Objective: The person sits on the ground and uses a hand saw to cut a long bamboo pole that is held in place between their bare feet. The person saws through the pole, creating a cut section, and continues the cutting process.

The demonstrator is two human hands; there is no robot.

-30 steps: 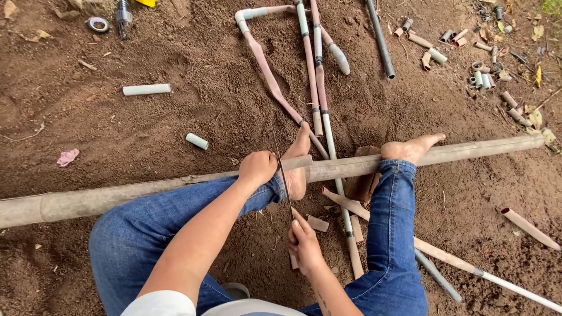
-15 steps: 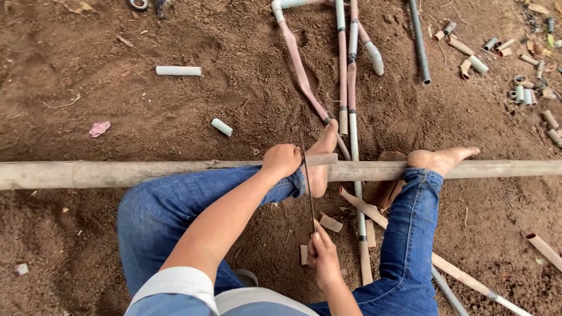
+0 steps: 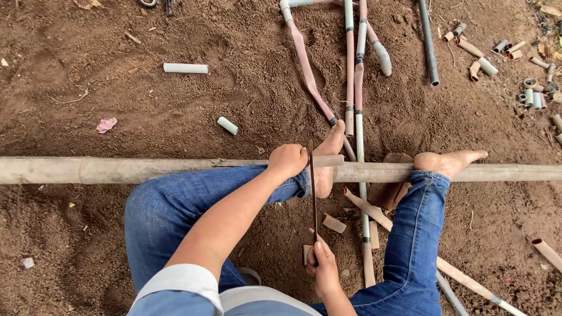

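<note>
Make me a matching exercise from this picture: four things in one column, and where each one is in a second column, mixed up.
Things:
1. left hand
2. right hand
3. pink scrap
4. short white pipe

Places:
A. lying on the dirt at upper left, farthest from the person
B. gripping the near end of the thin saw blade
C. pressing on the long pole beside the blade
D. on the dirt left of the small green pipe piece

Pairs: 1-C, 2-B, 3-D, 4-A

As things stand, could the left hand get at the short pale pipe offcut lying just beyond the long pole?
Probably yes. The left hand grips the long pole, and the pale offcut lies on bare soil just beyond it with nothing between, though the hand would have to let go.
</note>
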